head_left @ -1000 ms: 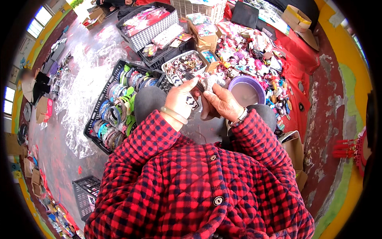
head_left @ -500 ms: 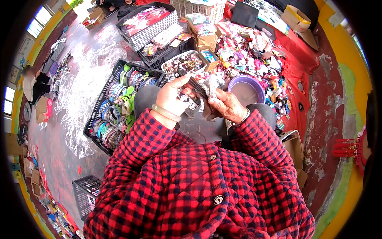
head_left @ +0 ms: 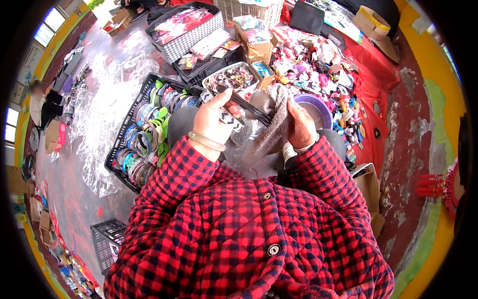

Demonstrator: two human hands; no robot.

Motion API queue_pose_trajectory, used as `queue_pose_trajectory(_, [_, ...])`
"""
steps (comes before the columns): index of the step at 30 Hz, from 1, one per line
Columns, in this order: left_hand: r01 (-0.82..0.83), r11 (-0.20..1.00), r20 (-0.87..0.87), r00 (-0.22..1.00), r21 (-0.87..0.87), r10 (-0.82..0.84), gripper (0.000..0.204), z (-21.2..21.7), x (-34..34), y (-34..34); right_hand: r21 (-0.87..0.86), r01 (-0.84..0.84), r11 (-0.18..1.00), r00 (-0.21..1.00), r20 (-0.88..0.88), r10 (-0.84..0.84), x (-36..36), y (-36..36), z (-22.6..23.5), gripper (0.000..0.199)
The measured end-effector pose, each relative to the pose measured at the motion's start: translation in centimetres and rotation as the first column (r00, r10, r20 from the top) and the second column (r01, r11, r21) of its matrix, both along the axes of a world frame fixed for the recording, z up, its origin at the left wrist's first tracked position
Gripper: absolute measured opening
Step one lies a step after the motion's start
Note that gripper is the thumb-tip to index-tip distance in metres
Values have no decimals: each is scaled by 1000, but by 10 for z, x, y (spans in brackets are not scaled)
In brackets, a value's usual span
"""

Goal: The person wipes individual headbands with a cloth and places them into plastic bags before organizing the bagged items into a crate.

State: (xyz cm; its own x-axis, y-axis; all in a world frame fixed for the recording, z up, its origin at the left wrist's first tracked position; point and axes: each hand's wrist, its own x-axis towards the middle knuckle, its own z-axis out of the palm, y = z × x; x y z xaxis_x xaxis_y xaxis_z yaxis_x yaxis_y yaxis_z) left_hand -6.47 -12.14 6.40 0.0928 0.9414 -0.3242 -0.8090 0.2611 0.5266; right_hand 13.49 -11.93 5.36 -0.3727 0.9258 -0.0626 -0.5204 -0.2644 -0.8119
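Note:
My left hand (head_left: 211,122), with a pale bangle at its wrist, is closed on a bunch of thin black bands (head_left: 253,110) that stick out to the right. A black-and-white patterned strip (head_left: 228,117) shows at its fingers as well. In my right hand (head_left: 302,127) is a brownish-grey fuzzy cloth (head_left: 275,130), pinched at its right edge and hanging over my lap. The tips of the black bands touch the cloth or lie just in front of it; I cannot tell which. Clear plastic (head_left: 249,130) shows between the hands.
To the left stands a black crate (head_left: 115,164) of coiled headbands. Ahead are a white basket (head_left: 256,74) of hair ties and a stack of crates (head_left: 186,42). At the right, a purple basin (head_left: 326,112) of murky water adjoins a heap of colourful hair accessories (head_left: 308,65) on red cloth.
My right hand has shifted slightly right, and the cloth now hangs spread out rather than bunched. The black bands point rightward and are more exposed. My left hand has dropped a little left.

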Motion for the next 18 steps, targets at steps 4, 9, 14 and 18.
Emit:
queue_pose_trajectory(4, [-37, 999, -65, 997, -1, 37, 12, -4, 5, 0, 358, -199, 912, 776, 626, -77, 1, -2, -5, 30])
queue_pose_trajectory(9, [-20, 996, -123, 992, -81, 10, 12, -10, 10, -1, 507, -257, 823, 656, 716, -237, -23, -10, -2, 19])
queue_pose_trajectory(14, [-14, 998, 39, 999, -60, 16, 8, -3, 1, 1, 361, -313, 878, 781, 624, 22, -2, -2, -3, 20])
queue_pose_trajectory(18, [-46, 999, 163, 985, -8, 47, 6, 10, -12, 2, 353, -172, 920, 889, 458, -9, 5, 0, -31, 29])
